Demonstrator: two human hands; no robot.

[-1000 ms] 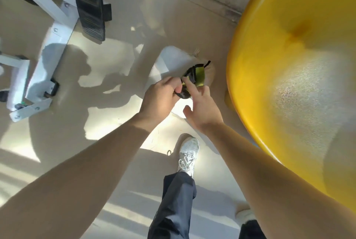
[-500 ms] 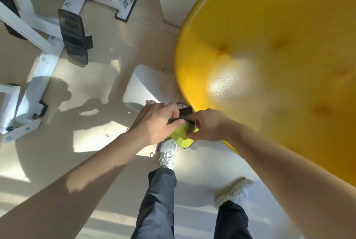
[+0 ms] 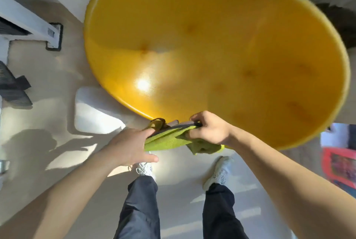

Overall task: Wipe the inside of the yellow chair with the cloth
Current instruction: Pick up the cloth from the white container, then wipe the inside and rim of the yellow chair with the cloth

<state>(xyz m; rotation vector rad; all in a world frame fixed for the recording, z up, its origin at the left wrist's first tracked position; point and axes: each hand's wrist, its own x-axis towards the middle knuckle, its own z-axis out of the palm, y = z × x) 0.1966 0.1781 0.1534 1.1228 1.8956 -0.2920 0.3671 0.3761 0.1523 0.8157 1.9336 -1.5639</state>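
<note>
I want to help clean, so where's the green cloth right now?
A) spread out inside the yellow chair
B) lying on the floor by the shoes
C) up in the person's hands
C: the right hand grips one end of the cloth and the left hand touches the other end, just in front of the yellow chair's near rim.

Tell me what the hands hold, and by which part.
The green cloth: the right hand grips its bunched right end; the left hand touches its left edge, grip unclear.
</note>
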